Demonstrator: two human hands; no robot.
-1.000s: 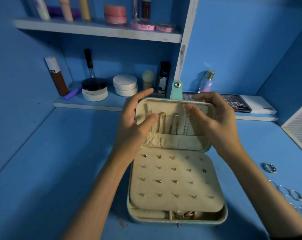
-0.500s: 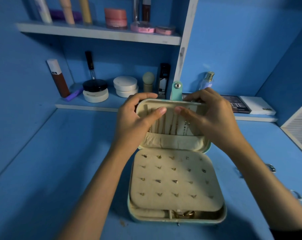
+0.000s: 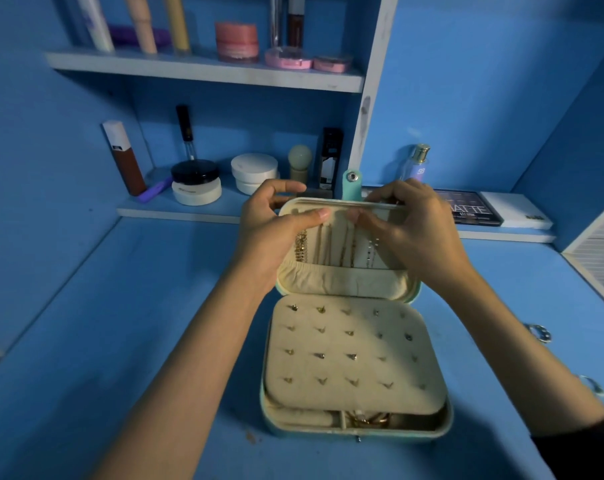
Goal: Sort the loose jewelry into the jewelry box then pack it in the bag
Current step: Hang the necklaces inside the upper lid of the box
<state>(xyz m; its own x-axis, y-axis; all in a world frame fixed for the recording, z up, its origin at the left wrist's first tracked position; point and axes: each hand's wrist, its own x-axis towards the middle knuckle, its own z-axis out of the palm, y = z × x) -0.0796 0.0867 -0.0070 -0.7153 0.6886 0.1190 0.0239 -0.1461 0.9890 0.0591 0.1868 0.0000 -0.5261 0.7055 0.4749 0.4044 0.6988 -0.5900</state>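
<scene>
Your jewelry box (image 3: 397, 435) lies open on the blue bench (image 3: 138, 341). Your left hand (image 3: 269, 233) and right hand (image 3: 411, 237) grip the top edge of the raised lid (image 3: 342, 282), thumbs on the inner face and fingers behind it. Chains (image 3: 328, 244) hang inside the lid above a gathered pocket. Studs (image 3: 321, 355) sit in rows on the beige panel over the base. Loose rings (image 3: 539, 332) lie on the bench to your right, apart from the box.

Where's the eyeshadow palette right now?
The eyeshadow palette lies flat on the low ledge at the right of the head view, just behind the right hand, between the perfume bottle and a white box.
</scene>
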